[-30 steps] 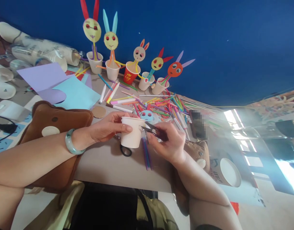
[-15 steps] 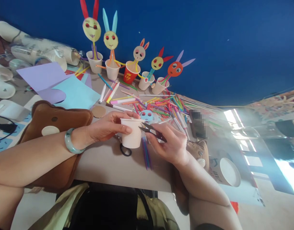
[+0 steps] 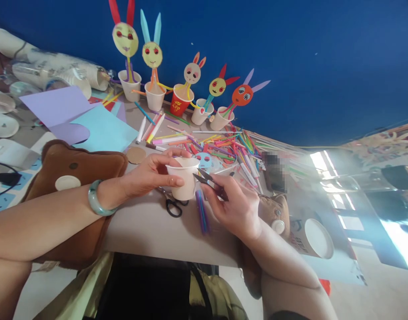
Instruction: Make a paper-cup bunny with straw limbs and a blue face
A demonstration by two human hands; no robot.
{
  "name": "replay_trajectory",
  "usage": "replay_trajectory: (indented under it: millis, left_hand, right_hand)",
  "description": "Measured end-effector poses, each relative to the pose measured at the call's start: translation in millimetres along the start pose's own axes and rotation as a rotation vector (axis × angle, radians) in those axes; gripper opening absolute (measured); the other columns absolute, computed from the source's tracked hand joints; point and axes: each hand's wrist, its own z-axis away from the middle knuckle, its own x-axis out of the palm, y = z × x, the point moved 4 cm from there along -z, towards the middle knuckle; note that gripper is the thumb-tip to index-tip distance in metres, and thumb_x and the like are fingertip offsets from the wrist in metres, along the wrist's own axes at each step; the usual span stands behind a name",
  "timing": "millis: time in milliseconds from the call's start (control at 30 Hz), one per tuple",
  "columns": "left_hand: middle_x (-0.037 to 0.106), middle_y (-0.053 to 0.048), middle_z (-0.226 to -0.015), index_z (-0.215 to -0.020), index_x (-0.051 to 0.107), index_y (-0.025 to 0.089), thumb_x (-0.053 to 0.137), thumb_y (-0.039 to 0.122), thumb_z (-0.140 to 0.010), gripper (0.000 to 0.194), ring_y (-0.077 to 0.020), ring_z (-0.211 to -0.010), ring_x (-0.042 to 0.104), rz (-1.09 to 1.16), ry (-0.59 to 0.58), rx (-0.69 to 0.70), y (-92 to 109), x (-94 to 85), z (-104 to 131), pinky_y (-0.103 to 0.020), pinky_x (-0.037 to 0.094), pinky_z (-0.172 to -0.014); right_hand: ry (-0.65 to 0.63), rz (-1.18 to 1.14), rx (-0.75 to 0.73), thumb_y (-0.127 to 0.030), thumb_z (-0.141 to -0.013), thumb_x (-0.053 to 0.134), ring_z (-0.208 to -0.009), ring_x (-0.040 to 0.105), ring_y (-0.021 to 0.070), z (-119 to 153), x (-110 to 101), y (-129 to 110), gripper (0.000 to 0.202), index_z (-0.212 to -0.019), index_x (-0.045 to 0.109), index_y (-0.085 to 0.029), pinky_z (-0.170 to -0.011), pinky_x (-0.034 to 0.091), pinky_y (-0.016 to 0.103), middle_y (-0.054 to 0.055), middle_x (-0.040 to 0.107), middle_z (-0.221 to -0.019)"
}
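Observation:
A white paper cup (image 3: 185,180) is gripped by my left hand (image 3: 153,173), thumb on its side and the other fingers around its back. My right hand (image 3: 235,202) is closed on a dark cutting tool (image 3: 212,181), whose two blades are parted and point at the cup's right side near the rim. Whether the blades touch the cup is unclear. Below the cup, black-handled scissors (image 3: 174,206) lie on the table, beside several purple and blue pipe cleaners (image 3: 203,211).
Several paper-faced rabbit figures stand in cups along the blue wall, such as one in a red cup (image 3: 181,103). Markers and coloured pipe cleaners (image 3: 223,144) are heaped before them. A brown cushion (image 3: 80,169) and blue paper (image 3: 102,129) lie left.
The cup has tipped so that more of its opening shows and its base has risen, uncovering more of the scissors. My right hand stays beside it with the tool.

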Motion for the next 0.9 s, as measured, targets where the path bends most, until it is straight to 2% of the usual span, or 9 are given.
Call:
replay_trajectory:
  millis: [167,367,467,567,700,767,900]
  left_hand:
    - [0.059,-0.01,-0.13,-0.075,0.079,0.02,0.089,0.024,-0.067,0.014,-0.0275,-0.13,0.053,-0.211,0.027,0.184,-2,-3.5,2,-0.043,0.04,-0.114]
    - [0.059,-0.01,-0.133,-0.083,0.079,0.023,0.085,0.028,-0.075,0.012,-0.0255,-0.13,0.054,-0.45,0.085,0.387,-1,-1.8,9,-0.045,0.041,-0.114]
    - [0.058,-0.009,-0.132,-0.083,0.08,0.023,0.085,0.026,-0.075,0.01,-0.0253,-0.13,0.054,-0.459,0.092,0.423,1,-0.8,10,-0.044,0.041,-0.114]
    - [0.058,-0.01,-0.134,-0.085,0.081,0.023,0.084,0.025,-0.076,0.01,-0.0256,-0.131,0.053,-0.395,0.063,0.362,2,0.1,9,-0.043,0.039,-0.116]
    - [0.059,-0.01,-0.133,-0.083,0.082,0.023,0.083,0.026,-0.077,0.007,-0.0266,-0.134,0.05,-0.189,0.002,0.207,2,3.7,7,-0.041,0.038,-0.116]
    - [0.06,-0.008,-0.132,-0.081,0.082,0.024,0.084,0.026,-0.075,0.006,-0.0267,-0.133,0.051,-0.07,-0.014,0.124,2,5.4,7,-0.038,0.044,-0.11]
    - [0.061,-0.005,-0.133,-0.076,0.081,0.025,0.086,0.027,-0.072,0.007,-0.0256,-0.123,0.057,0.128,-0.053,-0.034,-1,7.4,7,-0.031,0.053,-0.088]
  right_hand:
    - [0.083,0.101,-0.066,-0.03,-0.094,0.067,-0.053,0.062,0.0091,0,1,-3,0.016,-0.105,0.063,-0.018,-0.051,0.044,0.02,-0.001,0.071,-0.071]
    - [-0.034,-0.086,0.06,-0.028,-0.092,0.069,-0.05,0.06,0.0079,-4,0,1,0.014,-0.099,0.061,-0.019,-0.049,0.045,0.019,-0.002,0.071,-0.071]
    - [-0.017,-0.084,0.069,-0.029,-0.092,0.068,-0.051,0.061,0.0088,-4,1,1,0.013,-0.099,0.062,-0.019,-0.049,0.046,0.019,-0.002,0.071,-0.07]
    - [0.056,-0.031,0.024,-0.029,-0.093,0.068,-0.053,0.063,0.0096,-1,3,0,0.013,-0.1,0.063,-0.019,-0.05,0.046,0.019,-0.002,0.069,-0.068]
    - [0.121,0.065,-0.051,-0.029,-0.093,0.069,-0.052,0.062,0.0094,1,3,-2,0.015,-0.102,0.063,-0.019,-0.052,0.047,0.02,-0.003,0.068,-0.067]
    - [0.132,0.113,-0.092,-0.029,-0.093,0.069,-0.051,0.061,0.0091,1,1,-3,0.016,-0.104,0.063,-0.019,-0.052,0.046,0.021,-0.003,0.068,-0.067]
    - [0.148,0.168,-0.186,-0.027,-0.093,0.07,-0.053,0.062,0.01,-1,-5,-5,0.019,-0.107,0.063,-0.016,-0.053,0.046,0.022,0.0,0.071,-0.07]
